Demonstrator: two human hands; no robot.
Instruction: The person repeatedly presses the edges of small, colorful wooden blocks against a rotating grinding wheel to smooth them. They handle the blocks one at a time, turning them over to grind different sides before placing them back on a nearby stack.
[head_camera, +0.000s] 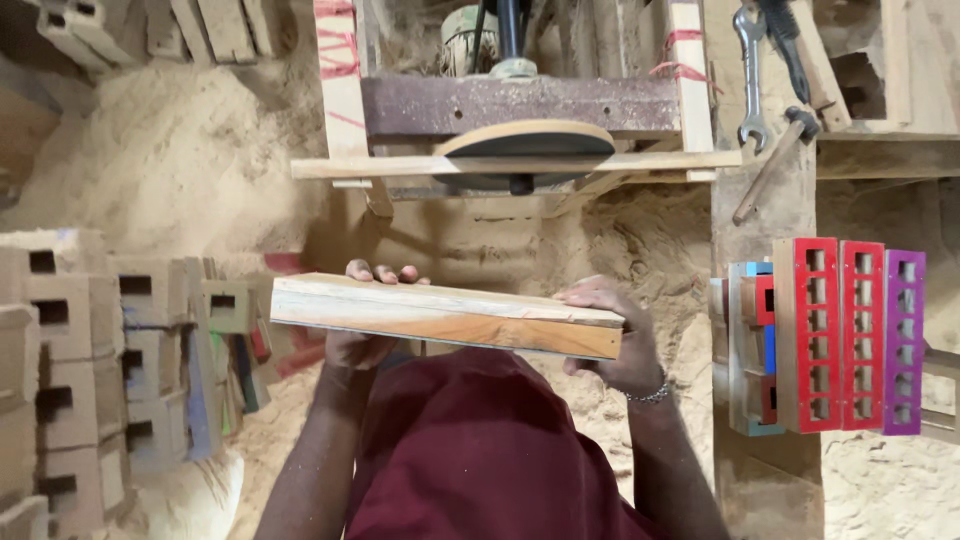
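I hold a long, flat wooden block (440, 315) level in front of my body, over my dark red shirt. My left hand (362, 345) grips its left end from below, with fingertips curling over the far edge. Wrapped around the right end is my right hand (620, 345), which wears a bracelet at the wrist. Ahead of the block stands a sanding machine with a round disc (525, 140) behind a wooden rest bar (515, 165). The block is apart from the disc.
Sawdust (180, 160) is heaped on the floor and left slope. Unpainted wooden pieces with square holes (70, 370) are stacked at left. Red, purple and blue painted slotted pieces (840, 335) stand on a post at right. A spanner (752, 85) hangs above them.
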